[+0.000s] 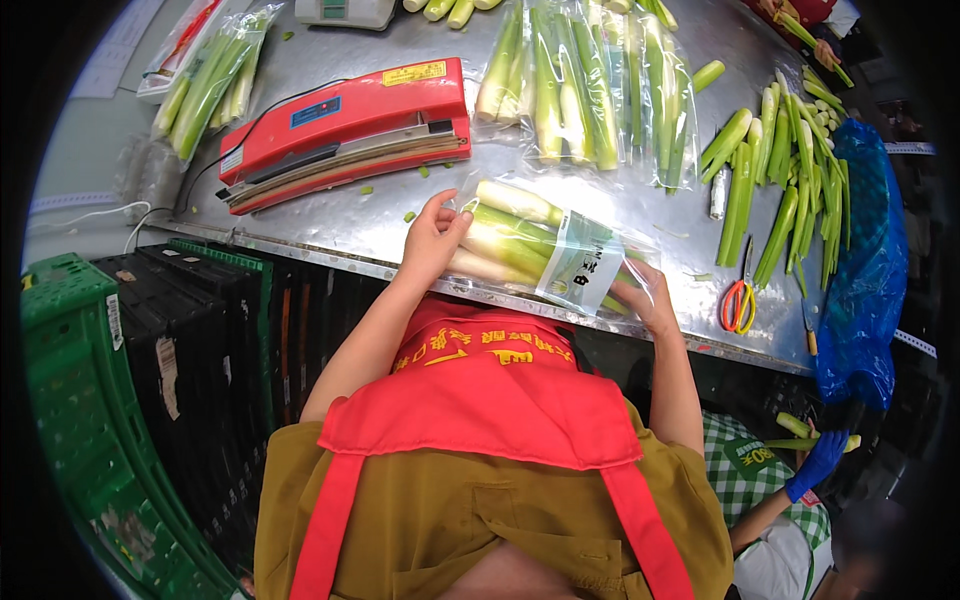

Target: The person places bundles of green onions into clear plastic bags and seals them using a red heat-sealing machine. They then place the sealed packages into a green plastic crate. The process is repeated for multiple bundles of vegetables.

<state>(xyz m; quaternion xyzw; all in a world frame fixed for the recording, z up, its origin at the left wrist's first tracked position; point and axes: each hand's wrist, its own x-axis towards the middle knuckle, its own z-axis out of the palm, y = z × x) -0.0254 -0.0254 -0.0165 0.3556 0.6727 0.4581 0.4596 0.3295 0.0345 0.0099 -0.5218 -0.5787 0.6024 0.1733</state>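
A clear plastic bag (559, 259) of green-and-white water bamboo stalks (510, 240) lies slanted at the table's near edge, in front of my apron. The bag bears a pale printed panel with writing. With thumb and fingers, my left hand (435, 236) holds the bag's left end beside the thick pale stalk ends. At the other end, my right hand (643, 294) grips the film, its fingers partly hidden by plastic. Just beyond my left hand sits a red impulse heat sealer (352, 131), its black-and-silver arm along the side facing me.
More bagged stalks (577, 90) lie at the back, others (217, 82) at far left. Loose stalks (780, 165), orange-and-yellow-handled scissors (739, 304), a knife (810, 334) and a blue plastic bag (862, 262) are right. Crates (82, 375) stand lower left; a blue-gloved co-worker's hand (821, 461) holds stalks lower right.
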